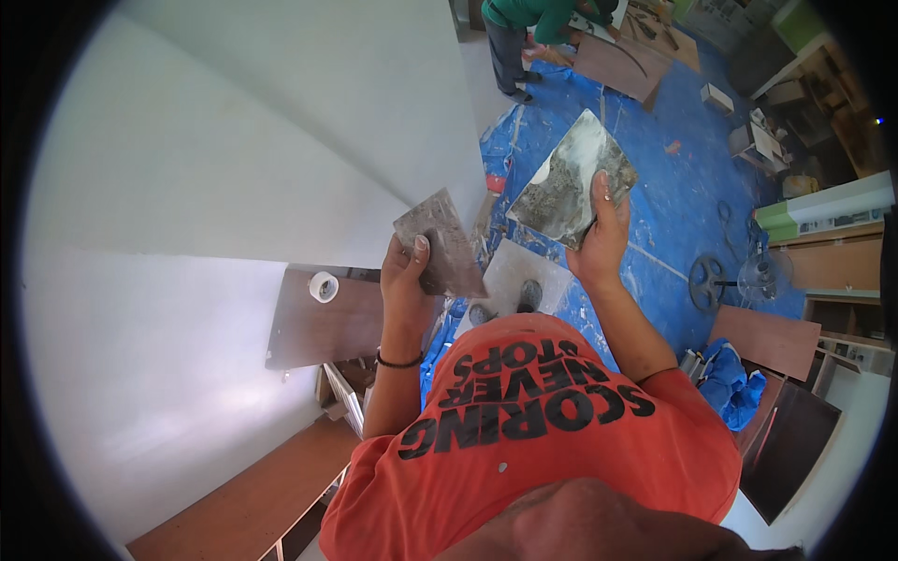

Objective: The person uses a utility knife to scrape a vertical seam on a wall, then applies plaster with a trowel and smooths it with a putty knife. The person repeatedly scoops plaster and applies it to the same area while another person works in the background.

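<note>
My left hand (404,269) is closed round the edge of a thin grey-brown flat scraper plate (440,238), its thumb lying on the upper face. In my right hand (603,229) is a wider squarish putty plate (561,182), gripped at its near edge with the thumb on top. White paste is smeared over dark stains on that plate. The two plates are held up in front of me, apart from each other. A large white wall surface (262,122) extends close by on the left, not touched by either hand.
Under my feet is a pale platform (510,271) above a blue tarpaulin (655,140). A co-worker in green (533,14) bends over boards (622,65) at the back. A fan (758,276) stands at right. A white roll (323,287) lies by a brown panel (351,318) at left.
</note>
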Demonstrator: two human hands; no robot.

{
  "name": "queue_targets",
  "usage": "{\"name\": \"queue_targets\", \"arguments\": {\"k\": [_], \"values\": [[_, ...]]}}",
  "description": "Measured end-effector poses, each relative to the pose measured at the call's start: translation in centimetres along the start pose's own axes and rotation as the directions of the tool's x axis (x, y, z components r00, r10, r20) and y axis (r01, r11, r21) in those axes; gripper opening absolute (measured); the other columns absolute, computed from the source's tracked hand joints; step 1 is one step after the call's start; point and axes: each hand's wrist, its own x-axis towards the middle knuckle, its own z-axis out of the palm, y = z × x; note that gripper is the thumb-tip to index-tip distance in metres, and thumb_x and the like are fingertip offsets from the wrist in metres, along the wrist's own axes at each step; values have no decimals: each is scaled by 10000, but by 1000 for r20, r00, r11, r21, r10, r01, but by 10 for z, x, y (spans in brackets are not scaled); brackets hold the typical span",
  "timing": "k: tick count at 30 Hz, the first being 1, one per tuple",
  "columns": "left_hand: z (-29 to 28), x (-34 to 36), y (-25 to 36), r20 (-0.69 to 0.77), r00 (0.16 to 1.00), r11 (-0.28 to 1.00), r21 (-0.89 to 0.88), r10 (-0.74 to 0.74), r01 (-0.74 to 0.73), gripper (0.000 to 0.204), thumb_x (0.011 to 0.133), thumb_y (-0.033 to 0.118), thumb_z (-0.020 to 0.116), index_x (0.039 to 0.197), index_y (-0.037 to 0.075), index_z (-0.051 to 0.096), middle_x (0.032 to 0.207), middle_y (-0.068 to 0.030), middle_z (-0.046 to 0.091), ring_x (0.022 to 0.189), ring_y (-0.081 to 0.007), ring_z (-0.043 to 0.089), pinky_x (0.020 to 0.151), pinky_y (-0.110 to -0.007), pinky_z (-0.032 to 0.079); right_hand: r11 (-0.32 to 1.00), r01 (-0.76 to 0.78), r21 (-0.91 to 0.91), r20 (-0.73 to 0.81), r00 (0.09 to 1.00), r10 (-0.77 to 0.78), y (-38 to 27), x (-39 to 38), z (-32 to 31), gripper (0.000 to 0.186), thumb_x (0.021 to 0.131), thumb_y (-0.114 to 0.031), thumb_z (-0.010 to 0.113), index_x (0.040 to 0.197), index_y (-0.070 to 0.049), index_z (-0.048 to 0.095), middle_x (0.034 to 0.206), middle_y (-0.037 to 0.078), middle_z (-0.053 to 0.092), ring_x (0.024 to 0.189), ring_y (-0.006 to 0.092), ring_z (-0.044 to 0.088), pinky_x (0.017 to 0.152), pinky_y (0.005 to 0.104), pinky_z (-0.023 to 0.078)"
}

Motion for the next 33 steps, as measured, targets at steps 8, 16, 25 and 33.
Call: {"name": "queue_targets", "arguments": {"k": [8,16,25,33], "values": [[44,-44,16,-113,983,973,197,143,-119,316,1036,183,636,1268,4,518,1104,-90,669,982,-120,645,827,-284,562,927,285,-245,111,958,-266,45,-42,7,311,1084,-176,499,1343,-10,537,1248,105,625,1169,170,598,988,328,486],[17,-29,27,-317,843,872,-85,435,-482,376,1006,99,654,1358,21,548,1250,-62,658,1120,-157,629,977,-332,533,640,369,-674,655,699,287,8,-47,16,420,1066,-278,470,1299,48,596,1126,207,702,1033,293,677,912,396,512],[11,-179,242,-171,-515,-332,588,840,-738,318,1020,81,625,1319,1,548,1247,-116,648,1085,-196,647,983,-370,526,750,308,-586,743,573,345,46,0,3,422,1081,-299,491,1265,69,586,1124,168,670,989,237,618,893,385,490],[83,-345,360,846,-529,-351,477,-67,806,405,1021,20,461,1406,-95,507,1365,-208,534,1221,-312,509,966,-408,452,714,168,-680,686,490,538,53,39,-3,472,1092,-325,479,1361,60,525,1239,198,629,1103,280,618,952,392,480]]}}
